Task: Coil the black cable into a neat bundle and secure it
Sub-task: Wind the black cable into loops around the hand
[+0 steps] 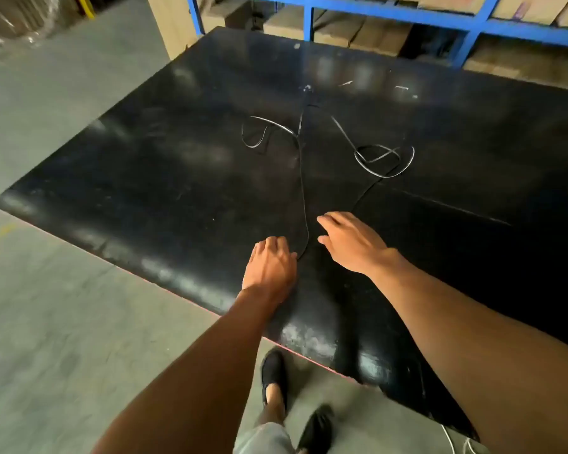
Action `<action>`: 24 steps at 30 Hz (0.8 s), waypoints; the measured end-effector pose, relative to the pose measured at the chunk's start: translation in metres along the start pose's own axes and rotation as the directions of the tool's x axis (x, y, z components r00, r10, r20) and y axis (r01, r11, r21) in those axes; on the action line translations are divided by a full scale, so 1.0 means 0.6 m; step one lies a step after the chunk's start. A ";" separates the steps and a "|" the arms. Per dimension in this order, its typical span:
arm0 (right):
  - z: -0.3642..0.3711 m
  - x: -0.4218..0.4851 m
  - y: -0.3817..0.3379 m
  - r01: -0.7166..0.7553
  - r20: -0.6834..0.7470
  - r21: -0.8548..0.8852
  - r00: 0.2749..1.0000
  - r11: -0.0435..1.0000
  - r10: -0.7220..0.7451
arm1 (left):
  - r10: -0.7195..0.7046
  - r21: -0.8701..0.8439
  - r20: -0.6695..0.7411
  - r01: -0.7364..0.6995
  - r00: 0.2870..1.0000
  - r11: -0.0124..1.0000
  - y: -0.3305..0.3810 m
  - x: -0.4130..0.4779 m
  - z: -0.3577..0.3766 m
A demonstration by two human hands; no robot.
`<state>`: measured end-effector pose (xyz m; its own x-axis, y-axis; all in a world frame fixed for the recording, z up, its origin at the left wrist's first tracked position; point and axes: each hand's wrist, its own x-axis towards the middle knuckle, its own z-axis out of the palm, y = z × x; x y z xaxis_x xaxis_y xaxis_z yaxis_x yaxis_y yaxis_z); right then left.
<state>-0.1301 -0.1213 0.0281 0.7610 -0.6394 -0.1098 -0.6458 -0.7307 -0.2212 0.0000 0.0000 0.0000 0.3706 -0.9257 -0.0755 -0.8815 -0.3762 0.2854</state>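
A thin black cable (304,198) lies loose across the black table (145,191), with one open loop at the upper middle and a tangled loop at the right. Its near bend runs down to my left hand (269,267), which rests palm down on the table with its fingers curled over the cable's end of the bend. Whether those fingers grip the cable is not clear. My right hand (348,240) hovers just right of the bend, fingers spread, touching nothing I can make out. The strand from the right loop passes under it.
The table's near edge runs diagonally below my hands, with grey concrete floor (63,322) to the left. A blue metal rack (473,24) with cardboard boxes stands behind the table. My feet are by the table's corner. Small white scraps (346,82) lie at the far side.
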 end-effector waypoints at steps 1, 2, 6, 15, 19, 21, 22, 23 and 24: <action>0.009 0.011 0.000 0.017 0.022 0.000 1.000 1.000 -0.017 | -0.045 -0.003 0.035 0.045 0.998 0.999 -0.004 0.005 0.007; 0.017 0.022 0.003 0.044 0.031 0.010 0.999 0.999 -0.044 | -0.065 -0.006 0.047 0.065 0.997 0.998 -0.009 0.014 0.016; 0.057 0.060 0.015 0.096 0.119 -0.017 0.988 0.995 -0.094 | -0.074 0.042 0.138 0.069 0.988 0.997 -0.020 0.040 0.049; 0.095 0.105 0.035 0.215 0.123 -0.050 0.970 0.975 -0.208 | -0.027 0.065 0.147 0.018 0.989 0.998 -0.027 0.084 0.091; 0.099 0.106 0.039 0.243 0.077 -0.064 0.968 0.968 -0.238 | -0.025 0.085 0.152 0.012 0.988 0.996 -0.033 0.102 0.081; 0.088 0.106 0.034 0.205 0.079 -0.037 0.976 0.978 -0.202 | -0.050 -0.033 0.135 0.055 0.990 0.998 -0.037 0.114 0.067; 0.081 0.105 0.032 0.151 0.081 0.003 0.985 0.989 -0.151 | -0.064 -0.124 0.117 0.079 0.991 0.989 -0.038 0.121 0.058; 0.076 0.104 0.032 0.078 0.083 0.066 0.993 0.995 -0.084 | -0.082 -0.219 0.091 0.101 0.992 0.970 -0.038 0.129 0.048; 0.070 0.100 0.030 -0.009 0.091 0.152 0.996 0.988 -0.005 | -0.113 -0.305 0.061 0.127 0.992 0.944 -0.035 0.136 0.035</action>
<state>-0.0933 -0.1629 -0.0233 0.7667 -0.6113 -0.1960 -0.6356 -0.6800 -0.3654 0.0426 -0.0684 -0.0321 0.4497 -0.8778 -0.1652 -0.6959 -0.4603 0.5512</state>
